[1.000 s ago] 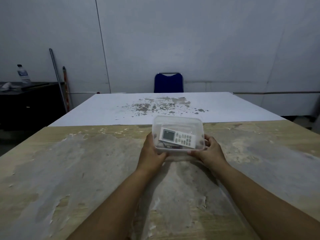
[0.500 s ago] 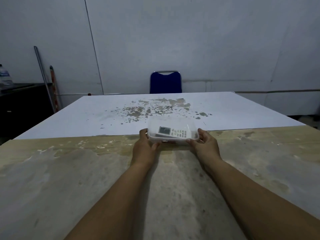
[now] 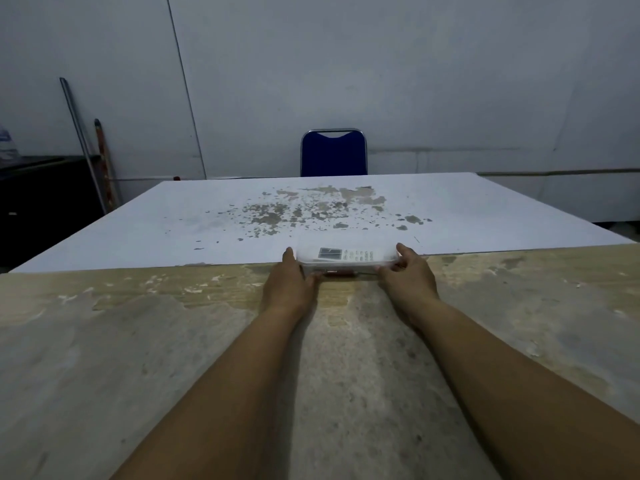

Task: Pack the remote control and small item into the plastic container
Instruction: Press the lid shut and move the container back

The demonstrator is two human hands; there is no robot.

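1. Container (image 3: 347, 259), clear plastic and shallow, sits far out on the bench (image 3: 138, 341), right where the bare worn wood meets a white sheet (image 3: 173, 230) covering the far half.
2. Inside it lies a white remote (image 3: 346, 253), flat, its dark screen toward the left and its rows of buttons toward the right.
3. Beneath the remote, low at the container's near wall, a small dark and reddish item (image 3: 337, 272) shows through the plastic; it is too blurred to identify.
4. Both bare arms reach straight forward from the bottom of the view.
5. Left hand (image 3: 289, 280) grips the container's left end, fingers closed around it with the thumb up against the side.
6. Right hand (image 3: 408, 271) grips the right end the same way, fingers wrapped on the rim.
7. Whether a lid is on the container cannot be told from this low angle.
8. The sheet has a patch of flaked, peeling spots in its middle.
9. Beyond the bench stands a blue chair (image 3: 333, 154) against a pale wall.
10. At far left, two poles (image 3: 86, 150) lean on the wall beside a dark cabinet (image 3: 41, 202).
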